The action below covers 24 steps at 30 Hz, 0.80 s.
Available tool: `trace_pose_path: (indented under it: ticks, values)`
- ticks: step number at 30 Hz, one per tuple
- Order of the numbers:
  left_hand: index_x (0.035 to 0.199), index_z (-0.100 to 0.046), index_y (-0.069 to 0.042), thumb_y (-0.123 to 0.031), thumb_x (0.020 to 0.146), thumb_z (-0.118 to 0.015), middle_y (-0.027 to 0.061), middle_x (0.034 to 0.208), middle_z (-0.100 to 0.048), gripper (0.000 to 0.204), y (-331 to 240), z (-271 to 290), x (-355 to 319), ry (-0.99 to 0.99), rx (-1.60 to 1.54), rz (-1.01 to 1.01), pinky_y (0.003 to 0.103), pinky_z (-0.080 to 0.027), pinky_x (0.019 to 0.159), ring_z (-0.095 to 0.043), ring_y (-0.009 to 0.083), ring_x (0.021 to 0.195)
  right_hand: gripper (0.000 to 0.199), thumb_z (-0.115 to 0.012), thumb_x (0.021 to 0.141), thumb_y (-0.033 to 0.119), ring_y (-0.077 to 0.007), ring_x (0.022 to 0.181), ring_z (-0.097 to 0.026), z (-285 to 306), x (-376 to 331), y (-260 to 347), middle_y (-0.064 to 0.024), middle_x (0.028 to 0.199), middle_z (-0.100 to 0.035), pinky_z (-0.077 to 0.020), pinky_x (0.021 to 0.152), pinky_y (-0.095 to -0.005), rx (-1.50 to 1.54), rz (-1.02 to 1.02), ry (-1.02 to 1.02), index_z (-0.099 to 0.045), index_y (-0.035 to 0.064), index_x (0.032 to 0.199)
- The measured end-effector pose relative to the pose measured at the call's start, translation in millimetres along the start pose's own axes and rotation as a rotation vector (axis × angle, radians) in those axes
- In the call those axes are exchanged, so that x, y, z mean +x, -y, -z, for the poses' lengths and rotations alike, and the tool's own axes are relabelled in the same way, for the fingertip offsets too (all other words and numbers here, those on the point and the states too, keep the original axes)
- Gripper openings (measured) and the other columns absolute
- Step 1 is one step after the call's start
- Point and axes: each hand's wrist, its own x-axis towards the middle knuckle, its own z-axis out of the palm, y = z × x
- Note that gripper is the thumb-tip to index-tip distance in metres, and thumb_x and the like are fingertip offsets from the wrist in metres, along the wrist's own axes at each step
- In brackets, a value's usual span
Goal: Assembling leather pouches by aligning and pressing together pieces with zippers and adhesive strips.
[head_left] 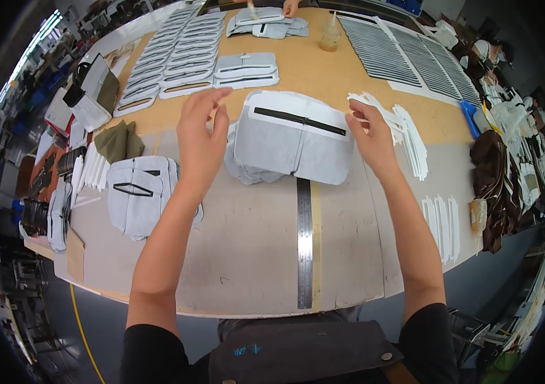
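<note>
- Two bare hands: the left hand (200, 131) is released, fingers loosely bent, just left of the panel stack; the right hand (373, 136) is also unclenched and gripping nothing, at the stack's right edge, though whether its thumb touches cannot be told.
- One panel stack (272, 137), grey, lies between them at the middle of the table (247, 256); its top panel has one dark slot in one white strip. The layers cannot be counted.
- One steel ruler (305, 256) runs from the stack toward the near edge.
- One second grey pile (133, 208) lies left, beside the left forearm, with one olive cloth (119, 142) beyond it.
- One bag (96, 96), white and olive, stands far left.
- Far right: three blocks of dark strips (381, 54).
- Far middle: one bottle (330, 37) of amber liquid and a co-worker's two hands (291, 8) at one further grey pile (271, 29).
</note>
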Motion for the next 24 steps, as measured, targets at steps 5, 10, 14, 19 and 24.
trace_pose_path:
  ticks: [5, 10, 14, 19, 24]
  values:
    - [0.082, -0.062, 0.0, 0.009, 0.079, -0.059, 0.007, 0.079, -0.063, 0.01, -14, 11, -64, 0.191, -0.236, -0.093, 0.024, -0.046, 0.062, -0.057, 0.0145, 0.067, 0.043, -0.063, 0.091, 0.01, -0.0277, 0.081, -0.062, -39, -18, -7, -0.013, 0.103, -0.064, -0.0516, 0.075, -0.0352, -0.309, 0.433, -0.071, -0.057, 0.0031, 0.133]
    - [0.07, -0.056, -0.001, 0.012, 0.075, -0.049, 0.0068, 0.073, -0.057, 0.015, -42, 19, -111, 0.281, -0.528, 0.182, 0.028, -0.041, 0.064, -0.051, 0.0173, 0.068, 0.045, -0.06, 0.09, 0.007, -0.0304, 0.073, -0.064, -67, -29, -20, -0.011, 0.089, -0.065, -0.0526, 0.06, -0.0414, -0.64, 0.388, 0.049, -0.055, 0.0049, 0.135]
    - [0.07, -0.054, -0.003, 0.011, 0.067, -0.051, 0.0068, 0.069, -0.055, 0.015, -63, 38, -112, 0.346, -0.596, -0.061, 0.028, -0.039, 0.054, -0.049, 0.0186, 0.059, 0.044, -0.06, 0.09, 0.008, -0.0313, 0.069, -0.065, -74, -26, -24, -0.0108, 0.083, -0.067, -0.0529, 0.061, -0.0407, -0.592, 0.397, 0.085, -0.057, 0.0052, 0.134]
    - [0.069, -0.051, -0.003, 0.007, 0.062, -0.048, 0.0056, 0.062, -0.048, 0.013, -76, 39, -132, 0.331, -0.689, -0.045, 0.031, -0.033, 0.051, -0.042, 0.0209, 0.056, 0.047, -0.061, 0.089, 0.009, -0.0314, 0.065, -0.066, -71, -27, -26, -0.0144, 0.08, -0.068, -0.0526, 0.062, -0.0417, -0.538, 0.237, 0.183, -0.056, 0.0041, 0.135]
    - [0.07, -0.053, -0.003, 0.007, 0.065, -0.055, 0.0047, 0.064, -0.049, 0.012, -76, 33, -153, 0.306, -0.566, 0.041, 0.03, -0.034, 0.051, -0.043, 0.0186, 0.057, 0.054, -0.061, 0.088, 0.006, -0.0329, 0.065, -0.066, -48, -46, -14, -0.0163, 0.078, -0.066, -0.0523, 0.062, -0.043, -0.494, 0.237, 0.27, -0.05, 0.0043, 0.141]
